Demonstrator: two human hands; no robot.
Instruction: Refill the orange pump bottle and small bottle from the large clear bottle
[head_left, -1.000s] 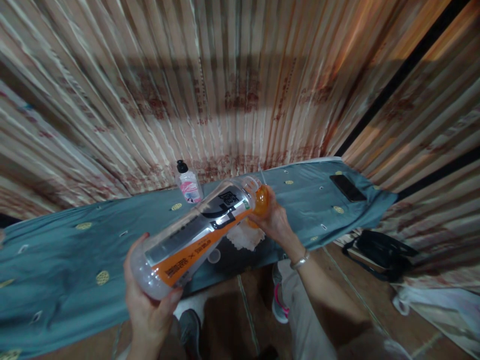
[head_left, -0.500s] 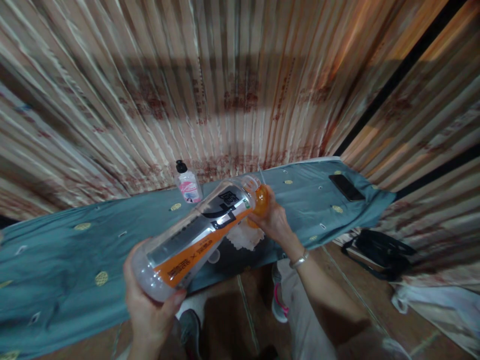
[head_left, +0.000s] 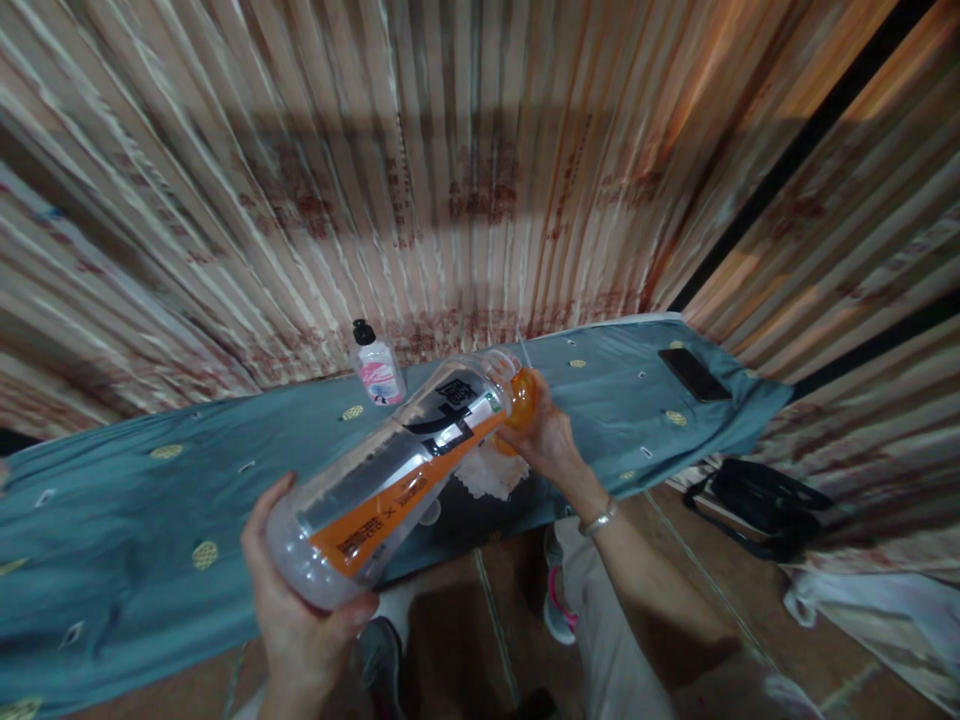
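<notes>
From where I stand, I see a person's two bare hands at work above a long teal cloth [head_left: 135,520] with yellow pineapple prints. The large clear plastic bottle [head_left: 397,475], which has an orange-and-silver label, lies slantwise in the air between them, its neck pointing away from the body and toward the right.

The left hand [head_left: 296,620] is clamped on the base of this bottle: the thumb presses at the near side, the other fingers go round the far side, so the base sits inside the curve of the hand. The right hand [head_left: 546,440] has its fingers closed around a translucent orange vessel [head_left: 523,402], just at the bottle's neck. Whether the vessel touches the mouth, I cannot tell.

Below the neck, partly hidden, there is a crumpled white paper [head_left: 491,475], and near it a small round clear disc [head_left: 430,513]. Behind the bottle stands a black-capped bottle [head_left: 380,372] with pink label. Well apart, toward the right end of the cloth, lies a dark smartphone [head_left: 694,374].
</notes>
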